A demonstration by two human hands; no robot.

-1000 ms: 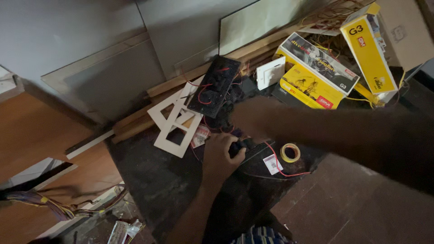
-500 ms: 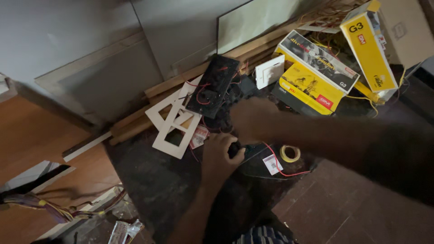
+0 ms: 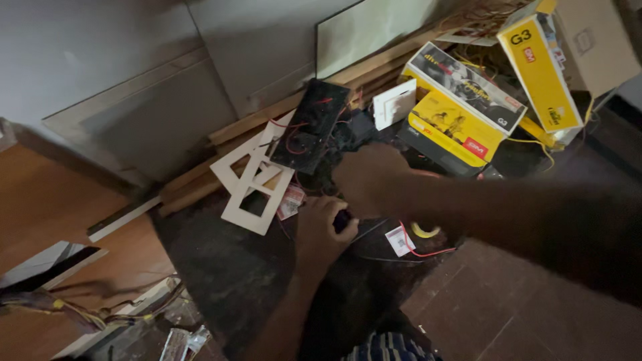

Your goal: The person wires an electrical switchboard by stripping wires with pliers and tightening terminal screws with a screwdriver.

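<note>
Both hands are working close together over the dark worktop (image 3: 221,281). Left hand (image 3: 322,230) is curling its fingers around a small dark part (image 3: 341,218), thumb side up — clenched on it as far as I can tell. Right hand (image 3: 371,177) is hovering just above/behind, knuckles toward the camera; can't tell if it's pinching anything, fingertips are hidden.

Change vs. 1 s ago: little. The two hands are staying locked over the same spot, left hand shifting only slightly, right forearm still crossing the frame from the right. Small part isn't going anywhere — it's being worked in place, not carried off. My read: fine manipulation still mid-step, no let-go yet.

Around it:
- red wire (image 3: 428,251) is looping out from under the hands, passing a white tag (image 3: 400,241) and a yellow tape roll (image 3: 425,230)
- black switch plate w/ red wiring (image 3: 314,134) is lying just beyond the hands, tilted
- white cover frames (image 3: 251,184) are overlapping to its left, flat on the worktop
- yellow boxes (image 3: 468,110) are stacked at the back right, well apart from the hands
- white switch module (image 3: 393,105) is leaning near the boxes

Lighting is dim — detail on the part is poor.
</note>
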